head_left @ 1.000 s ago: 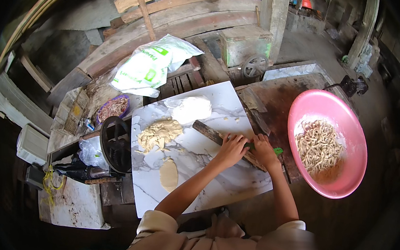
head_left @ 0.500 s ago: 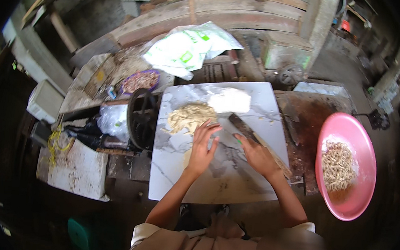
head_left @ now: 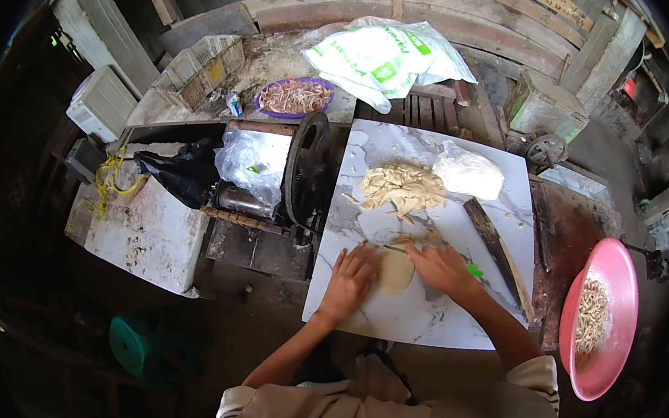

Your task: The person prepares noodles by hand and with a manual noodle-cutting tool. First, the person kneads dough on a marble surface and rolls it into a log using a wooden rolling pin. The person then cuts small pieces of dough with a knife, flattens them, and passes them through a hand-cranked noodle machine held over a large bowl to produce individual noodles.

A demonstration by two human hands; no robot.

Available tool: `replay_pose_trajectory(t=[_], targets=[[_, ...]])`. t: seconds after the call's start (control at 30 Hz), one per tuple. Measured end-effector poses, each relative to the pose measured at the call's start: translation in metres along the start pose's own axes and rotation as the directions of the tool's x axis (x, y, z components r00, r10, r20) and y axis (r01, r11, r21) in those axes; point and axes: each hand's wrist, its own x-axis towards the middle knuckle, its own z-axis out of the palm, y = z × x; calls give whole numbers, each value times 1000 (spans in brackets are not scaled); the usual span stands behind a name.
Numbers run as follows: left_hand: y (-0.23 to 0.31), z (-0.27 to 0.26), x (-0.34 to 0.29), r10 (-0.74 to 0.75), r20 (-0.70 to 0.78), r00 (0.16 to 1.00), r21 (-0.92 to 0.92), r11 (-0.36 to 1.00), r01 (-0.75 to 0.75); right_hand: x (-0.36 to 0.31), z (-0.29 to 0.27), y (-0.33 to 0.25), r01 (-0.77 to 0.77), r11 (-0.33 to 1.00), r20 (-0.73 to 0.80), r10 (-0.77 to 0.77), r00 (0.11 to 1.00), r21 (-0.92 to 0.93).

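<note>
A flat, pale oval of dough [head_left: 396,274] lies on the white marble-patterned board [head_left: 436,317]. My left hand [head_left: 349,286] rests palm down at its left edge, fingers stretched out. My right hand [head_left: 439,267] is closed around a knife [head_left: 474,270]; its green handle end shows right of the hand, and its thin blade lies across the top of the dough oval, mostly hard to see. Beyond both hands sits a heap of dough pieces [head_left: 404,190]. A clear bag of white powder [head_left: 469,171] lies beside the heap. A wooden stick [head_left: 497,255] slants along the board's right side.
A pink basin [head_left: 626,314] with cut dough strips stands at the right. On the left are a roller machine with a dark wheel [head_left: 304,170], a purple-rimmed tray [head_left: 293,115] of pieces and a plastic crate [head_left: 204,66]. A white-and-green sack [head_left: 387,58] lies behind; a green stool [head_left: 130,346] is lower left.
My right hand has taken hold of the green-handled knife and brought it over the dough oval. My left hand has come down flat beside that dough. The view has shifted left.
</note>
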Motion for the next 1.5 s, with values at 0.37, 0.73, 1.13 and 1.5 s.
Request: replay_pose_trajectory(t=[0.37,0.73,1.13,1.5], targets=[[1,-4,-2,-18,66,998,46,999,15,3,6,-3,86,977,-258,-135,957,-194],[10,-1,2,-29,47,998,121,992,23,-6,19,5,97,970,-307,-164,938,-224],[15,3,4,-42,20,999,180,983,37,-62,18,46,55,992,-216,-79,973,-113],[5,29,68,-90,8,996,80,993,89,-46,52,34,-478,876,-306,439,845,-61]])
